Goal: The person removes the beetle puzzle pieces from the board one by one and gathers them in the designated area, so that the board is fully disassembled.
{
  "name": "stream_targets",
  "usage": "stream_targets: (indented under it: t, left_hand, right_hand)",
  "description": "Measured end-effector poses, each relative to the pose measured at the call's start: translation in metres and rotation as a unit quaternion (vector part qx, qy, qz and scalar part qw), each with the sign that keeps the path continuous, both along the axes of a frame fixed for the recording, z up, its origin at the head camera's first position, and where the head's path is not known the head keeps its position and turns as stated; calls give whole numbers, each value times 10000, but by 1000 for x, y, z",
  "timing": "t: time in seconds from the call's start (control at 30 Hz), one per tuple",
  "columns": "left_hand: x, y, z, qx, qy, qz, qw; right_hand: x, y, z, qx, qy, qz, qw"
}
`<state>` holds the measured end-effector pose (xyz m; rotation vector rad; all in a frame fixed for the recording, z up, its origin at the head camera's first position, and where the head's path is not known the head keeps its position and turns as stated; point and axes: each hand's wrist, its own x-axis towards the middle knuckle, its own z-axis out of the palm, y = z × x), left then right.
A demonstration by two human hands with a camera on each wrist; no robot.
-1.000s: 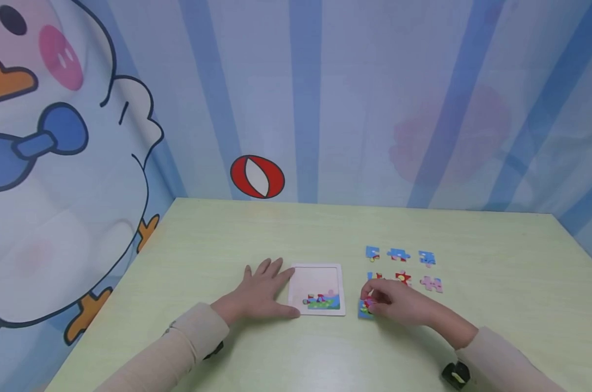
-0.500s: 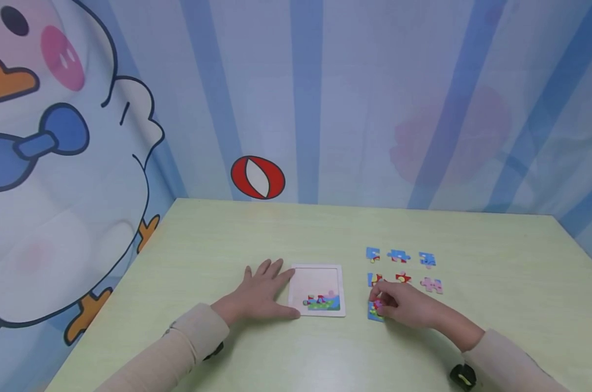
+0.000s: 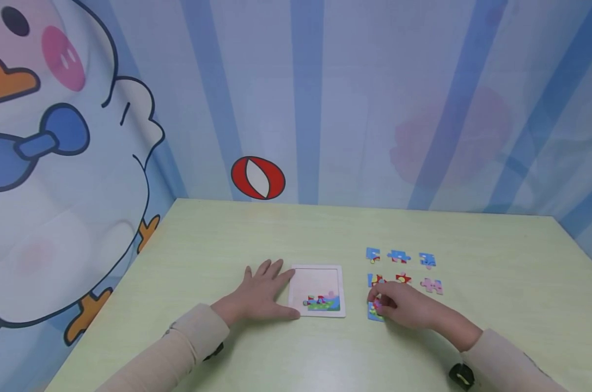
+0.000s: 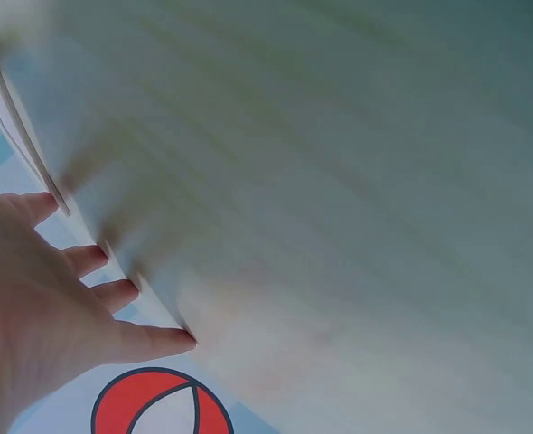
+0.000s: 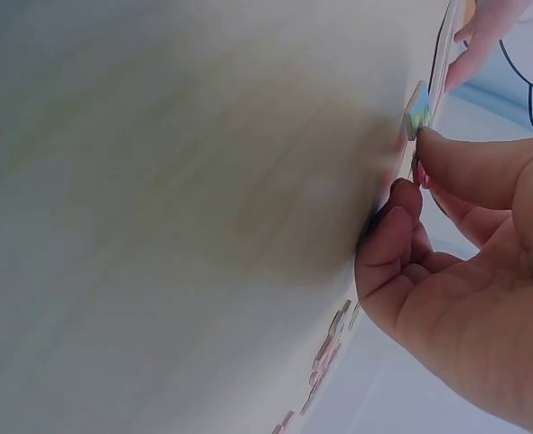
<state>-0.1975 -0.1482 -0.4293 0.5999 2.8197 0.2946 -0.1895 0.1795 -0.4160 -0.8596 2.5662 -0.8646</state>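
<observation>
In the head view a white puzzle frame (image 3: 315,281) lies on the table, with a joined green, blue and red strip of puzzle pieces (image 3: 323,303) along its lower right. My left hand (image 3: 256,291) is spread beside it, thumb and index fingertips at the frame's left edge. My right hand (image 3: 410,306) pinches a blue and green puzzle piece (image 3: 374,313) to the right of the frame. The right wrist view shows that piece (image 5: 417,110) tilted up between thumb and fingers, partly hidden by them. The other fingers of this hand are curled close to the tabletop.
Beyond the right hand, loose puzzle pieces lie in two rows on the pale table (image 3: 217,228), among them a blue one (image 3: 398,256) and a pink one (image 3: 431,286). A printed curtain (image 3: 354,109) hangs behind the table's far edge.
My right hand has shifted slightly right, away from the frame, with the puzzle piece in its fingers, then stayed nearly still. The left hand has not moved.
</observation>
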Motion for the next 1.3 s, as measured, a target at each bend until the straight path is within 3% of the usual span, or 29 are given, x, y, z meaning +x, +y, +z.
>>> stream_targets:
  t: [0.4,0.6,0.9,1.3]
  left_hand:
    - [0,0,-1,-16,-5,12,10000]
    - [0,-1,-2,-18,-2,0,10000]
    - [-1,-2,-5,17,-8,-12,10000]
    - [-2,-1,-3,41,2,19,10000]
  right_hand:
    - [-3,-1,1,133,-143,-92,9998]
    - [-6,-7,8,-66,-13,34,10000]
    - [-9,-32,21,-187,20,89,9998]
    - [-17,-68,22,-225,-83,287,9993]
